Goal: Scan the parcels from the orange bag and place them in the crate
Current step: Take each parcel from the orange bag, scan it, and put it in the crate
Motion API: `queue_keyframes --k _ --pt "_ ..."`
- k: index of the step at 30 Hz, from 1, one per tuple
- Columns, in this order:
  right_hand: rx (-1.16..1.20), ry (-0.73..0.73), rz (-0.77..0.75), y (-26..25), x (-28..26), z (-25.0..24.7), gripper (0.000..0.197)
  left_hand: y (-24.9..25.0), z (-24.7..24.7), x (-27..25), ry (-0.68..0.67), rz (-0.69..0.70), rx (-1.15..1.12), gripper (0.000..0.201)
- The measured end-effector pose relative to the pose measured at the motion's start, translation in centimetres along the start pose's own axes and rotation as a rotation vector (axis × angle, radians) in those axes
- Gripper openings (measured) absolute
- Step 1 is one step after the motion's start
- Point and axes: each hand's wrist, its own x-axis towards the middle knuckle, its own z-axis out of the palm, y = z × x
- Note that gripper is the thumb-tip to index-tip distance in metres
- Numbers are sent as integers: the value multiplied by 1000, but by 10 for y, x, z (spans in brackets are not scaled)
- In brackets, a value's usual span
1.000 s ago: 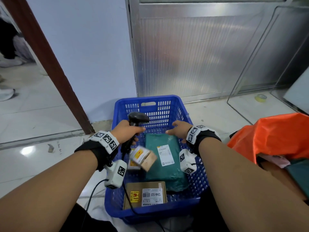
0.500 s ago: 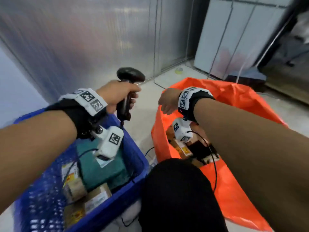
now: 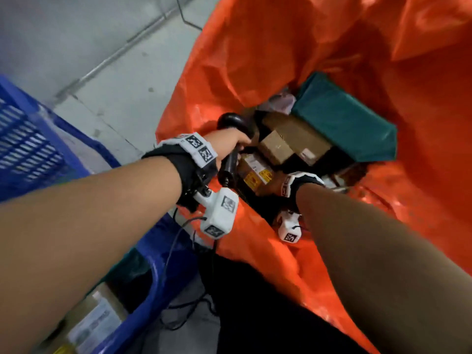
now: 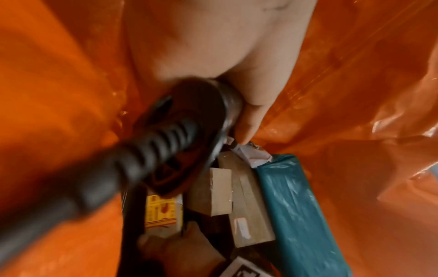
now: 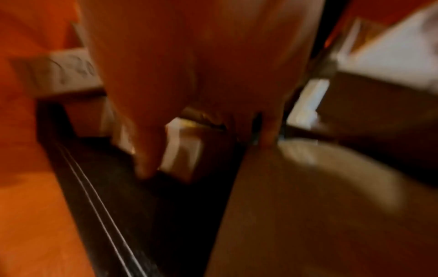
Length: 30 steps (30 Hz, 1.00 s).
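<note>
Down from head view: big crinkled orange plastic bag gaping open on pale grey tiled floor, blue perforated plastic crate just beside it at left. Left hand clenched round grip of black handheld barcode scanner, cable trailing down twd lap. Right hand reaching deep into bag among parcels; only wrist strap + a bit of hand showing, fingers hidden. Inside bag: teal plastic-wrapped parcel, small brown cardboard box, longer cardboard box w/ yellow warning labels, more underneath. Crate already holding at least a labelled cardboard box at bottom left. Judged: part done, several parcels left; next pick in hand, not yet lifted or scanned. Metal strip crossing floor top left; little else of room visible.

Left wrist view: thumb + fingers wrapped round scanner, ribbed cable boot blurred in front. Orange bag walls all round; teal parcel at right, small brown box mid, yellow-label box below scanner head. Part of right hand low in frame, touching yellow-label box end.

Right wrist view: heavy blur, dim. Fingers pointing down at cardboard box edges; grasping or just touching – can't tell. Orange bag at left.
</note>
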Motion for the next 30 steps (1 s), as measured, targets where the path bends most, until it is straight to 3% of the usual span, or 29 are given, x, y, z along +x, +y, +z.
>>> queue_keyframes --k 3,5,10,12,14,17,20,23,25,27,30 --pt "-26 56 67 -5 -12 13 92 -6 -3 7 -71 -45 -33 26" --pt "-128 109 90 -12 -49 -11 106 5 -3 -15 -58 -15 -102 27" --pt "-132 62 -74 -25 -128 -91 53 57 -13 -109 -2 231 -173 28" --pt "-149 124 -215 -36 -160 -123 59 72 -26 -151 40 327 -157 28" --pt "-215 330 -380 -54 -210 -150 68 77 -46 -199 92 419 -147 28" --pt "-154 562 -694 -102 -299 -167 63 68 -83 -266 216 528 -129 26" --pt "-196 616 -926 -169 -361 -144 64 28 -139 -322 460 572 -167 22" --pt "-271 579 -1113 -230 -405 -91 63 -29 -199 -353 670 537 -150 55" --pt "-335 510 -1211 -267 -419 -46 64 -72 -229 -380 661 531 -133 47" --pt "-305 460 -1308 -289 -418 -7 66 -111 -249 -395 596 519 -159 20" --pt "-207 319 -1435 -327 -397 53 74 -178 -279 -390 611 440 -176 20"
